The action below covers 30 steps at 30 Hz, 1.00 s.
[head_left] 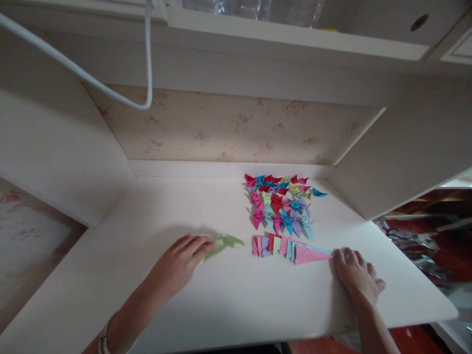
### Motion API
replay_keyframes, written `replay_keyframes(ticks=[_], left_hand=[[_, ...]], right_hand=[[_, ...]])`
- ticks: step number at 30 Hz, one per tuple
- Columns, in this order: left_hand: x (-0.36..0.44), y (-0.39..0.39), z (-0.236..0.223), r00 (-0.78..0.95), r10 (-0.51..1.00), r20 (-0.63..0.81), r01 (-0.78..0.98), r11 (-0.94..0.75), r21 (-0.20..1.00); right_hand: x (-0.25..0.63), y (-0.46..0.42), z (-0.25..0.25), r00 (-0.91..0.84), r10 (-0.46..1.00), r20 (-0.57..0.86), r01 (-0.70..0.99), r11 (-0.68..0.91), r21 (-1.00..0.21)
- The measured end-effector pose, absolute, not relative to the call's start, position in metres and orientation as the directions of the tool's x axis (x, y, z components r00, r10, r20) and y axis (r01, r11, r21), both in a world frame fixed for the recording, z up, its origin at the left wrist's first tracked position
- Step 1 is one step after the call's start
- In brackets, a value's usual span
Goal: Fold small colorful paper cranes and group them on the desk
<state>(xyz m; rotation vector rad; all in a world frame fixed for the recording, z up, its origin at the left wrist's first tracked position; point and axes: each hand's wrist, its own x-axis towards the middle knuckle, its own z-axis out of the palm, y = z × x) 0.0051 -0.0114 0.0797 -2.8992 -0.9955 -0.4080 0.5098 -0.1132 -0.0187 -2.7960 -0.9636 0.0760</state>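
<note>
My left hand lies on the white desk, its fingertips on a folded light green paper piece. The fingers are stretched out along the paper. My right hand rests flat near the desk's right edge, fingers spread, its fingertips touching the tip of a pink folded paper. That pink piece ends a row of flat folded papers in pink, purple, red, green and blue. Behind the row sits a cluster of several small folded paper cranes in many colours.
The desk sits in an alcove with a floral back panel and white side walls. A shelf runs overhead. A white cable hangs at the upper left. Red floor and clutter show past the right edge.
</note>
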Motion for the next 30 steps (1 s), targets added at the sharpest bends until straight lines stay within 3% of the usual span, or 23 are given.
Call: replay_keyframes(ticks=[9,18,30], left_hand=[[-0.073,0.087,0.055,0.521,0.800,0.298,0.835,-0.550,0.017],[-0.083,0.114,-0.017,0.446,0.879,0.172,0.883,-0.463,0.075],[-0.103,0.177,-0.011,0.428,0.889,0.162,0.895,-0.442,0.063]], right_hand=[[0.511,-0.114,-0.019,0.780,0.626,0.002,0.613,-0.764,-0.202],[0.507,-0.113,-0.014,0.770,0.638,0.022,0.630,-0.753,-0.190],[0.516,-0.111,-0.020,0.776,0.630,0.017,0.620,-0.758,-0.202]])
